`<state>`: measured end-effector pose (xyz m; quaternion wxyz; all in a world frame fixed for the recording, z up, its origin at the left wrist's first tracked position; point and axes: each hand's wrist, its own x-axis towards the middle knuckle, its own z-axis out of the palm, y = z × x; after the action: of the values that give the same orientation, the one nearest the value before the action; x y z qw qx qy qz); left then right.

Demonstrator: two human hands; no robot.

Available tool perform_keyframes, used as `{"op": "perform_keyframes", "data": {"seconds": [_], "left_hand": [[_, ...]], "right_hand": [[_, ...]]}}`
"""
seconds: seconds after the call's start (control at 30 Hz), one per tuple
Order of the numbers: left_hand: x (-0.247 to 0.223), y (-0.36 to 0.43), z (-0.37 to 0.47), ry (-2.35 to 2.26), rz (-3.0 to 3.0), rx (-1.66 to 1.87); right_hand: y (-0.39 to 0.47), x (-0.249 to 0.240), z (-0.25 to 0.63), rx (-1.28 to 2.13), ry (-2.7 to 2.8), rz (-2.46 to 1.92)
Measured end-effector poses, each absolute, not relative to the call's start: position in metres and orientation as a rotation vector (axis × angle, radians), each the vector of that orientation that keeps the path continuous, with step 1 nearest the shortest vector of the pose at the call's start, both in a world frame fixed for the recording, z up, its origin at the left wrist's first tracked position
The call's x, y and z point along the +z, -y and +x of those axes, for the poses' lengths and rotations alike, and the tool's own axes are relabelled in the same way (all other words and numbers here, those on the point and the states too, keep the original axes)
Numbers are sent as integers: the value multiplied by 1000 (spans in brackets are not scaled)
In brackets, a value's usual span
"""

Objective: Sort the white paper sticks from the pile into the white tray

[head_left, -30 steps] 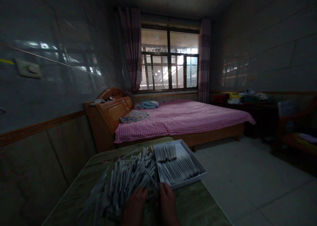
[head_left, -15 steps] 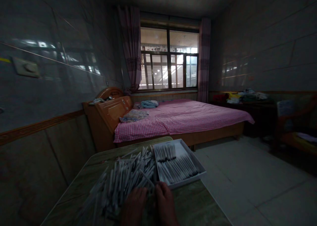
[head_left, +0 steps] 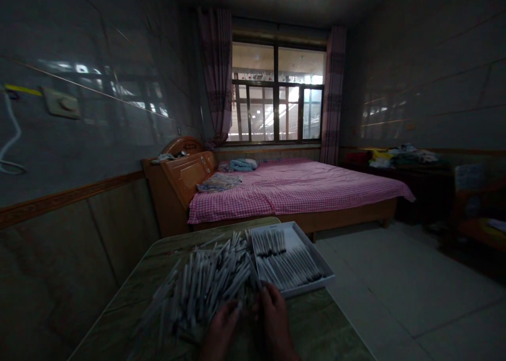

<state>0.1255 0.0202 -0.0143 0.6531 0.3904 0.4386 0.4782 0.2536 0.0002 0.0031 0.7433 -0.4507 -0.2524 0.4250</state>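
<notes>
A loose pile of slim, whitish, pen-like sticks [head_left: 211, 276] covers the middle of a green marbled table [head_left: 130, 308]. Beside it on the right is a shallow white tray [head_left: 316, 250], where similar sticks with dark ends lie side by side in two groups. My left hand [head_left: 222, 329] is at the pile's near edge, fingers pinched, with a small pale end showing at the fingertips. Close to the tray's near left corner, my right hand [head_left: 274, 319] is closed around a thin pen-like stick [head_left: 255, 274] that points up along the tray's side. Dim light blurs the finer details.
Beyond the table stands a bed [head_left: 292, 192] with a pink checked sheet and a wooden headboard [head_left: 184, 174]. Tiled floor [head_left: 379, 276] lies to the right. A chair [head_left: 480, 203] and a heap of cloth [head_left: 411, 155] are at the far right. A wall runs along the left.
The view has swung slightly left. My hands have moved a little apart, and a stick that lay slanted near my fingers on the pile no longer shows there.
</notes>
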Motion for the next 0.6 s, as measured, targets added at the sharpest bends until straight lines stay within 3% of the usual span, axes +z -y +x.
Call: {"op": "perform_keyframes", "data": {"seconds": [0.13, 0.6], "left_hand": [[-15, -35, 110, -1046, 767, 1263], [4, -27, 53, -1290, 1099, 1302]], "right_hand": [[3, 6, 257, 1003, 609, -1059], [18, -12, 253, 824, 1190, -1204]]}}
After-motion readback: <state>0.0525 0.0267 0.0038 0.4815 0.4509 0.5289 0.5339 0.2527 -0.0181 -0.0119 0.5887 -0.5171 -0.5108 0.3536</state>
